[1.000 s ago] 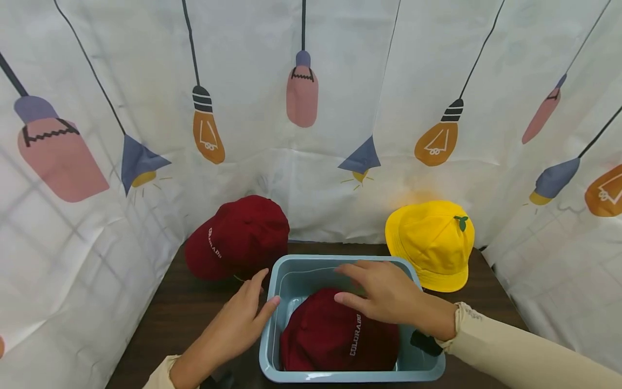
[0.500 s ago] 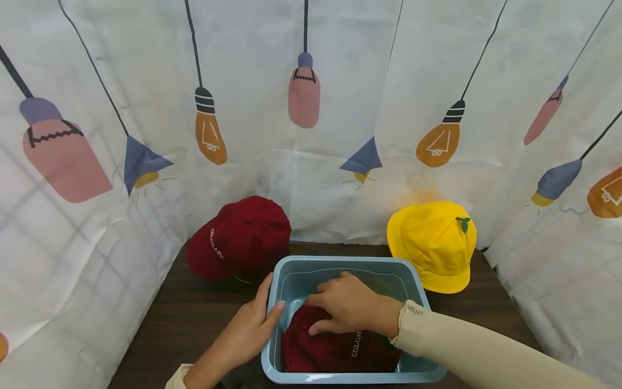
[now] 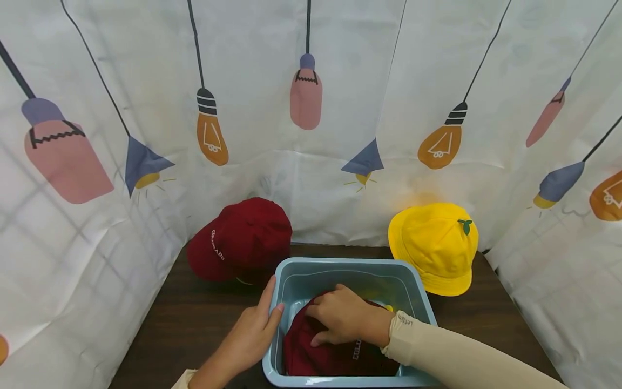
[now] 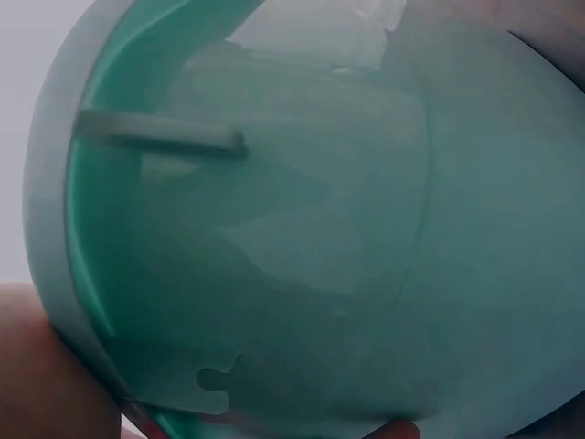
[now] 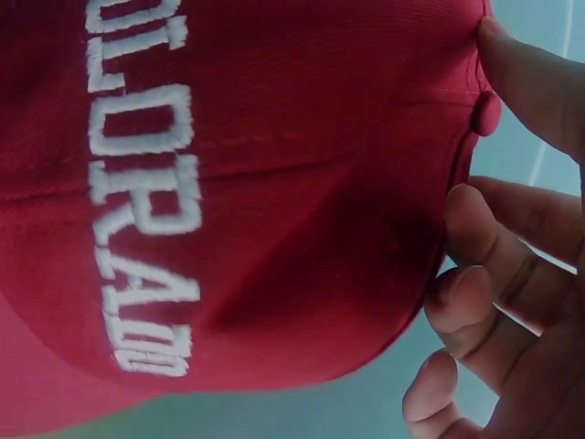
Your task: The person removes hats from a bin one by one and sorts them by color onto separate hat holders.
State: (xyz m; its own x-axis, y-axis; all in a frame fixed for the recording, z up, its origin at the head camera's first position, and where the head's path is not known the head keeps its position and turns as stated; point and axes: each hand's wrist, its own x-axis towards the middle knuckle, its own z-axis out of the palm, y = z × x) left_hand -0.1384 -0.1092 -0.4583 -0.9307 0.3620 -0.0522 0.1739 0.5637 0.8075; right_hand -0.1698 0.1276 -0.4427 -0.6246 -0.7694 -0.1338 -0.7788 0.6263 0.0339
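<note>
A dark red baseball cap with white COLORADO lettering lies in a light blue plastic tub. My right hand reaches into the tub and grips the crown of that cap; the right wrist view shows thumb and fingertips at the edge of the crown, close to its top button. At the tub's left side my left hand holds the wall, its thumb over the rim and its fingers along the outside. The tub's outer wall fills the left wrist view. A small yellow bit shows beside the cap.
Behind the tub on the left, another dark red COLORADO cap rests on the dark wooden table. A yellow bucket hat with a green sprout stands at the back right. A white curtain with printed lamps surrounds the table.
My right hand has come down to the cap in the tub and taken hold of its crown. My left hand has closed in on the tub's left wall. A yellow bit now shows inside.
</note>
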